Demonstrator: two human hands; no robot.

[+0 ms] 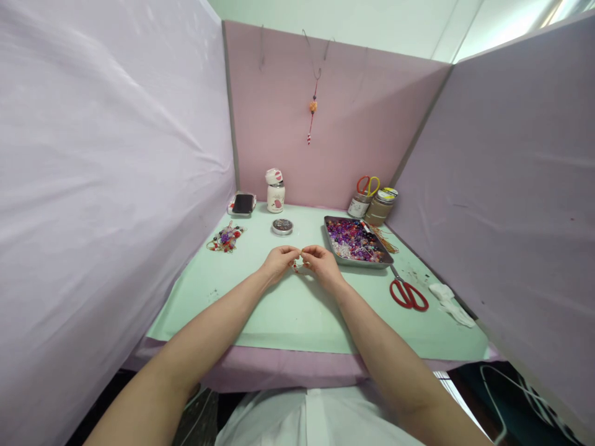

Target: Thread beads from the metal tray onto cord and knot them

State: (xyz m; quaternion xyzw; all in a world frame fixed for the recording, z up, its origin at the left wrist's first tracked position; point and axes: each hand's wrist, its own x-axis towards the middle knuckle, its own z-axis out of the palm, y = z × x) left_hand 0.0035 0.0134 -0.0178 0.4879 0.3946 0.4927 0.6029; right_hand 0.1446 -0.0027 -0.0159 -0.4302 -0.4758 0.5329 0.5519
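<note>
My left hand and my right hand meet over the middle of the table, fingertips pinched close together. Between them hangs a beaded string with small red beads, its lower part dangling under the fingers. Both hands appear closed on its ends, though the exact grip is too small to make out. Just right of my right hand is a metal tray full of purple, clear and orange beads. Beyond my left hand stands a small round tin with dark contents.
Red-handled scissors and crumpled white tissue lie to the right. A bead pile, a phone and a white bottle are at left. Jars stand back right. A beaded pendant hangs on the pink wall.
</note>
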